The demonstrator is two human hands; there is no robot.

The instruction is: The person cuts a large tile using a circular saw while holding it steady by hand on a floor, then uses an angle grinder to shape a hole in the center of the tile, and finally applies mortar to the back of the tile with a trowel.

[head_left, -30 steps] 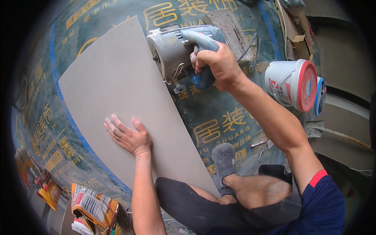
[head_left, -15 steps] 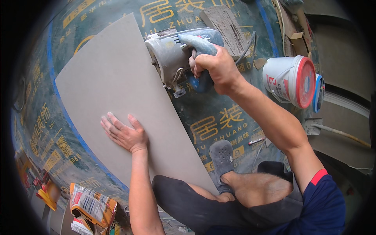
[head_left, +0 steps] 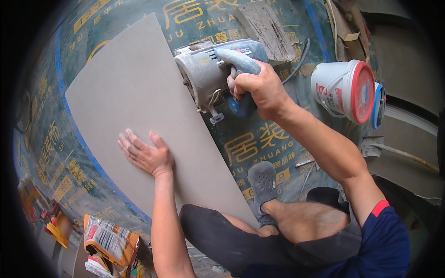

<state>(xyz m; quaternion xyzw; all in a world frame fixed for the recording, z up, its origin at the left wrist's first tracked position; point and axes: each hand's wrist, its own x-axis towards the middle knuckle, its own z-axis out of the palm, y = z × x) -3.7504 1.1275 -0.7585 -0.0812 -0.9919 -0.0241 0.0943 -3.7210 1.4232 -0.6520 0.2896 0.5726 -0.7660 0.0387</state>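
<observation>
A large grey tile lies on the green floor covering in front of me. My left hand rests flat on its face, fingers stretched and dusty. With my right hand I grip the blue handle of a handheld circular saw, my fingers wrapped round it. The saw's dusty grey guard sits at the tile's right edge, toward the far end. The blade is hidden under the guard, so I cannot tell whether it turns or touches the tile.
A worn board lies just beyond the saw, near its dark cord. White buckets with a red lid and a blue lid stand at right, above a scraper. An orange bag is at lower left. My shoe stands beside the tile.
The saw and my right hand have shifted slightly toward me along the tile's right edge. My left hand stays flat in nearly the same place.
</observation>
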